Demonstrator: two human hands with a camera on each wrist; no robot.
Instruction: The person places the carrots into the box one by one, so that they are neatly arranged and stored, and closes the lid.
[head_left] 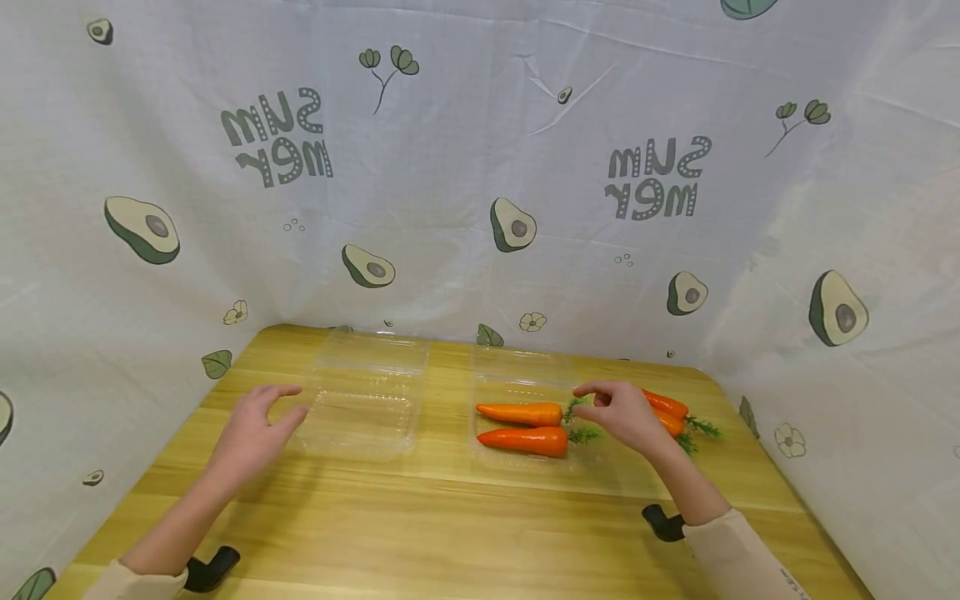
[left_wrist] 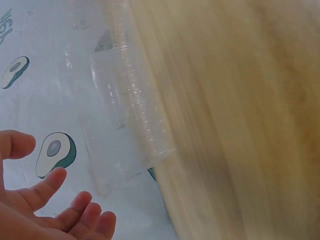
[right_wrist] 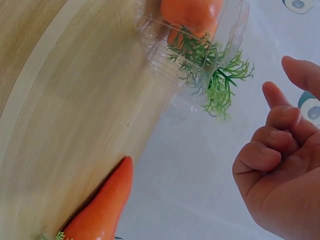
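A carrot (head_left: 520, 413) and a redder carrot (head_left: 525, 441), both with green leafy tops, lie side by side in a see-through plastic box (head_left: 480, 462) right of the middle. My right hand (head_left: 618, 412) hovers by their leafy ends, fingers loosely bent and holding nothing. In the right wrist view, leaves (right_wrist: 220, 82) stick out past the box's edge, apart from the fingers. Another see-through box (head_left: 363, 408), its lid raised at the back, stands on the left. Beside its left side my left hand (head_left: 251, 429) is held with thumb and fingers spread, holding nothing.
More carrots (head_left: 667, 408) lie on the wooden table (head_left: 450, 533) at the right, partly hidden behind the right hand. A white printed cloth (head_left: 442, 167) hangs round the table's back and sides. Black wrist mounts (head_left: 213, 569) show below both forearms.
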